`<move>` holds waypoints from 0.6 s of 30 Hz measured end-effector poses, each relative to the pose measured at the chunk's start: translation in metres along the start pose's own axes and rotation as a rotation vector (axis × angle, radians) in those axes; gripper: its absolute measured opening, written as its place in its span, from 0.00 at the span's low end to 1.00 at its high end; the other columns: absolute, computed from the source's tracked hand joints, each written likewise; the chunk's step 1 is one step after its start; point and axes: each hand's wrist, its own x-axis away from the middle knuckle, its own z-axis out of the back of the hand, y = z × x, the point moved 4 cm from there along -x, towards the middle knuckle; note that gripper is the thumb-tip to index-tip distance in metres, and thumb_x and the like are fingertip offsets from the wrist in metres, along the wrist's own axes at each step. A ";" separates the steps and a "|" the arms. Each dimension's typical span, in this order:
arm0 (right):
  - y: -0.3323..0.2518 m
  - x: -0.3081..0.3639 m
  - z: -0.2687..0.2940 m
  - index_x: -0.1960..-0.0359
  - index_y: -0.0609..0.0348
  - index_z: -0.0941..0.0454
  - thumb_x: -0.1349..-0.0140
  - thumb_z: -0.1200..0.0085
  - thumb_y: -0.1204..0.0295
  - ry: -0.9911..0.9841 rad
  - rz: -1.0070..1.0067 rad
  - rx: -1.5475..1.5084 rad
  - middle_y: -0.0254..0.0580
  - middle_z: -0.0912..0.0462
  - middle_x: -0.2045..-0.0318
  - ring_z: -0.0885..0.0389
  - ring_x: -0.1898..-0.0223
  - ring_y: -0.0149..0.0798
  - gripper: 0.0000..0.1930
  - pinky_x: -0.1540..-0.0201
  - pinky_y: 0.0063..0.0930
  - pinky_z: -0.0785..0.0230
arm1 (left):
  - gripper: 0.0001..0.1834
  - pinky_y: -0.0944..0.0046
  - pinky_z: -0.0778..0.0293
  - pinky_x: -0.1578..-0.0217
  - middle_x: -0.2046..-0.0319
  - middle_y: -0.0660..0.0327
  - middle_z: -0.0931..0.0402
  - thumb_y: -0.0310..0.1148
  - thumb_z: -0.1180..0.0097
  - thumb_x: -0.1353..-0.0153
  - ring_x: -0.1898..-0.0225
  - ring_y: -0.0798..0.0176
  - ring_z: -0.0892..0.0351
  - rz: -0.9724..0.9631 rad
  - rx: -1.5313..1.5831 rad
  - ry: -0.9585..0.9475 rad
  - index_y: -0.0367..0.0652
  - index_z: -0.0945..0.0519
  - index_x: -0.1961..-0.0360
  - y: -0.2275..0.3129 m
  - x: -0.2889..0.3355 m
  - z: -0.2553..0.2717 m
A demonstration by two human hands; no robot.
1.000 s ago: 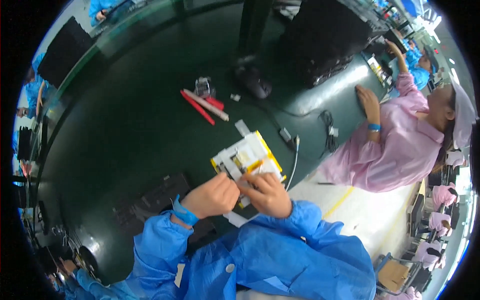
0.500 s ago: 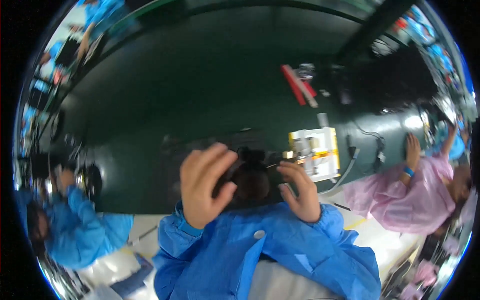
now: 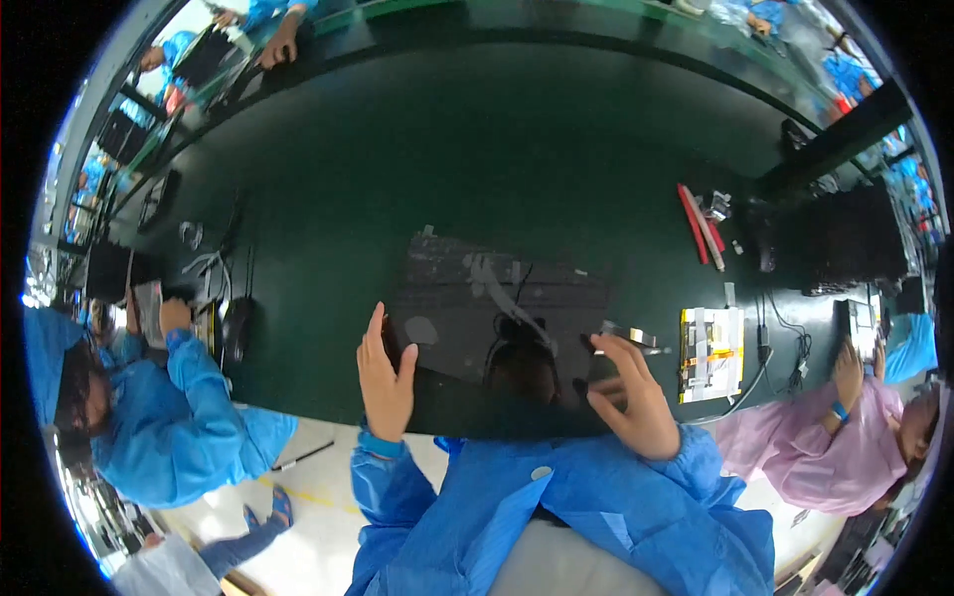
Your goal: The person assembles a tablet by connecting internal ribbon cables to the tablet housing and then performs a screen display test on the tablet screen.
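Observation:
A glossy dark flat panel lies in front of me on the dark green table, with pale smudges or reflections across it. At its left edge my left hand is open, fingers stretched forward and thumb apart. My right hand is at the panel's right edge, with its fingers loosely bent and the thumb apart; nothing shows in its grasp. Whether either hand touches the panel I cannot tell. Just beyond the right fingertips, a small ribbon-like strip sticks out, partly hidden by the hand.
Right of me lies a white, yellow-edged flat pack, beside a grey cable. Farther back are red and white sticks and a dark stack. Co-workers sit at left, in a blue sleeve, and right, in a pink gown.
The view has shifted, and the table items now appear farther right. My hands have spread apart and come down to opposite edges of the panel, which shows more plainly.

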 end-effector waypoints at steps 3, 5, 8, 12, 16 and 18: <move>-0.024 -0.013 0.025 0.39 0.55 0.39 0.46 0.43 0.77 -0.081 0.128 0.296 0.51 0.34 0.44 0.18 0.65 0.42 0.31 0.66 0.29 0.23 | 0.31 0.54 0.45 0.40 0.39 0.50 0.39 0.36 0.51 0.38 0.41 0.45 0.39 -0.163 -0.039 -0.106 0.42 0.43 0.35 -0.012 -0.052 0.001; -0.031 -0.030 0.043 0.42 0.58 0.36 0.44 0.44 0.71 -0.014 0.117 0.286 0.52 0.30 0.50 0.20 0.61 0.47 0.26 0.62 0.33 0.24 | 0.32 0.54 0.44 0.39 0.39 0.48 0.40 0.34 0.50 0.38 0.41 0.44 0.39 -0.258 0.006 -0.161 0.42 0.44 0.34 -0.006 -0.083 -0.008; 0.035 -0.076 0.055 0.46 0.62 0.34 0.45 0.44 0.67 0.124 0.239 0.479 0.56 0.29 0.53 0.24 0.57 0.53 0.25 0.56 0.39 0.27 | 0.33 0.54 0.43 0.40 0.39 0.46 0.40 0.35 0.49 0.38 0.41 0.44 0.38 -0.348 0.297 -0.185 0.42 0.45 0.34 0.015 -0.124 -0.033; 0.026 -0.091 0.047 0.51 0.68 0.31 0.48 0.44 0.63 0.029 0.162 0.600 0.61 0.26 0.58 0.27 0.55 0.58 0.26 0.50 0.46 0.34 | 0.30 0.55 0.39 0.42 0.42 0.45 0.38 0.37 0.53 0.35 0.41 0.48 0.37 -0.135 0.320 0.004 0.36 0.44 0.35 -0.004 -0.104 -0.037; 0.048 -0.093 0.034 0.43 0.65 0.36 0.46 0.45 0.60 0.064 0.152 0.608 0.60 0.30 0.53 0.29 0.51 0.60 0.31 0.48 0.45 0.35 | 0.38 0.51 0.36 0.46 0.41 0.52 0.40 0.30 0.54 0.37 0.49 0.60 0.32 0.280 0.893 -0.428 0.48 0.61 0.31 0.035 -0.035 -0.045; 0.050 -0.098 0.036 0.44 0.64 0.35 0.47 0.43 0.58 0.037 0.033 0.570 0.62 0.31 0.51 0.29 0.51 0.59 0.32 0.49 0.44 0.34 | 0.38 0.47 0.39 0.43 0.34 0.56 0.58 0.32 0.58 0.36 0.40 0.54 0.42 0.178 0.996 -0.445 0.55 0.63 0.31 0.054 -0.029 -0.051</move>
